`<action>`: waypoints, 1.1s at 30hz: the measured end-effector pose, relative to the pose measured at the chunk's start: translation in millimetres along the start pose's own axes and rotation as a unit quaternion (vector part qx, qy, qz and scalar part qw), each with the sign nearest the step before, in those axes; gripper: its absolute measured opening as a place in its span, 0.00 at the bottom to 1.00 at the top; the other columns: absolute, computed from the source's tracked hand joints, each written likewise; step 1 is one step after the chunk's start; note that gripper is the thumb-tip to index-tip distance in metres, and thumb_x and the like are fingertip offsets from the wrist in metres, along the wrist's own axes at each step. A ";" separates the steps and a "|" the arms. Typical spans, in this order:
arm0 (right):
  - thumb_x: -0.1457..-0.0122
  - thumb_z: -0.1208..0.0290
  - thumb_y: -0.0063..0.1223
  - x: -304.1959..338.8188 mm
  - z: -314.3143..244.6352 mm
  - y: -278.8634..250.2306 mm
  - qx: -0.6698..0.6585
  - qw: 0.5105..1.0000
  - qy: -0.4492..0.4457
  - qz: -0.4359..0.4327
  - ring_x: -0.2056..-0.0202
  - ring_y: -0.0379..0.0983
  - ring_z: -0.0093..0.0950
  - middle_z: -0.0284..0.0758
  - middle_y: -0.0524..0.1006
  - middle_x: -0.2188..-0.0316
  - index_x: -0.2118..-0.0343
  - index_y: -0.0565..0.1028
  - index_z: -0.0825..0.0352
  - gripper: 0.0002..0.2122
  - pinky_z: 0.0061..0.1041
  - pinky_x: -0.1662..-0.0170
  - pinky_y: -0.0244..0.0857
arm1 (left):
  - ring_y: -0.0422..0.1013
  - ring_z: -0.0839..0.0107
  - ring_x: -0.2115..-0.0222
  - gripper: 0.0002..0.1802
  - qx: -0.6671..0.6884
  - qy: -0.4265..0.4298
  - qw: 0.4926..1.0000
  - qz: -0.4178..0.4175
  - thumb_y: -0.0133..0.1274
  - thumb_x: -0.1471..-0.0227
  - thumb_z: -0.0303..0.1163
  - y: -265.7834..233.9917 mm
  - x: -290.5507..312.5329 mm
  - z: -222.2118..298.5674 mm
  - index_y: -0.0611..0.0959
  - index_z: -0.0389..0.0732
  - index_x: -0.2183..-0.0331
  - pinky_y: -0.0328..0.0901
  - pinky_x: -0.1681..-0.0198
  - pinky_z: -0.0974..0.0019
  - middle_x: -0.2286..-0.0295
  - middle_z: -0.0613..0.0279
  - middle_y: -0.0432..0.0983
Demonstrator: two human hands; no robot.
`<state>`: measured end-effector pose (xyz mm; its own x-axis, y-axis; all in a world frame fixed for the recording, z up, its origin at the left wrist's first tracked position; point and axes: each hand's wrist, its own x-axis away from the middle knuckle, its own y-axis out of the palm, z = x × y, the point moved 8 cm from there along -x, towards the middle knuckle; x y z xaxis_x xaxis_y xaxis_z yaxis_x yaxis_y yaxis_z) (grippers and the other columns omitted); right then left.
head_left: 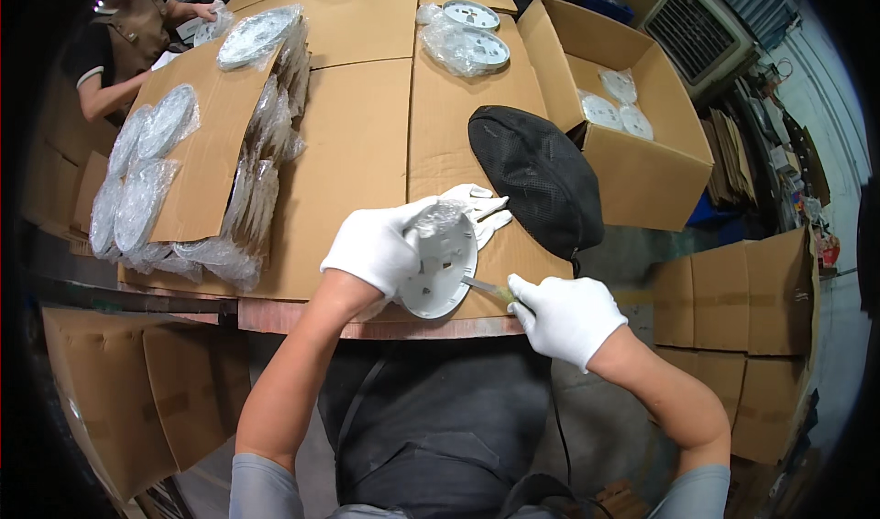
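1. the white disc (446, 285) is tilted above the near edge of the cardboard-covered tabletop (353, 134); take it as the clock's centre.
2. at ten o'clock, the gloved left hand (378, 247) is curled closed on the disc's side, with crumpled clear wrap (442, 217) by its fingers.
3. between three and four, the gloved right hand (573, 317) is closed round a slim bladed tool (478, 285), its tip at the disc's rim.
4. toward one: a loose white glove (490, 221).
5. between one and two: a black mesh bag (541, 180), then an open carton (646, 175).
6. at ten, farther off: stacked wrapped discs (167, 120).
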<state>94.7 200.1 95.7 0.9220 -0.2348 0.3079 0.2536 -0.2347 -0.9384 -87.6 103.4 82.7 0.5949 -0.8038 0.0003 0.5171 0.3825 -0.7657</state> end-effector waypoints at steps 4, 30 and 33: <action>0.38 0.61 0.49 9.3 10.2 21.1 -0.018 0.999 0.011 0.040 0.77 0.77 0.41 0.41 0.78 0.78 0.50 0.74 0.61 0.16 0.40 0.74 0.71 | 0.69 0.81 0.83 0.25 0.126 -0.102 0.986 -0.042 0.43 0.48 0.22 9.3 -6.1 -34.0 0.82 0.46 0.49 0.68 0.74 0.70 0.81 0.57 0.78; 0.41 0.58 0.55 8.0 12.1 -3.5 -0.041 0.996 0.013 0.083 0.75 0.78 0.36 0.36 0.79 0.78 0.56 0.80 0.57 0.14 0.33 0.70 0.71 | 0.77 0.50 0.65 0.21 0.052 -0.083 0.994 -0.041 0.49 0.46 0.28 -1.4 -1.1 -19.0 0.82 0.48 0.50 0.71 0.59 0.61 0.64 0.43 0.79; 0.39 0.58 0.52 1.8 4.2 -6.9 -0.012 0.999 0.009 0.051 0.75 0.77 0.37 0.37 0.78 0.79 0.57 0.79 0.57 0.13 0.36 0.72 0.70 | 0.76 0.50 0.70 0.21 0.012 -0.032 0.999 -0.010 0.49 0.47 0.27 -2.5 0.3 -9.8 0.82 0.49 0.51 0.70 0.63 0.61 0.68 0.42 0.78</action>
<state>95.9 205.2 102.1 0.9375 -0.2750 0.2134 0.1507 -0.2318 -0.9610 -94.6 97.7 78.3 0.6228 -0.7803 0.0576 0.5432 0.3782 -0.7496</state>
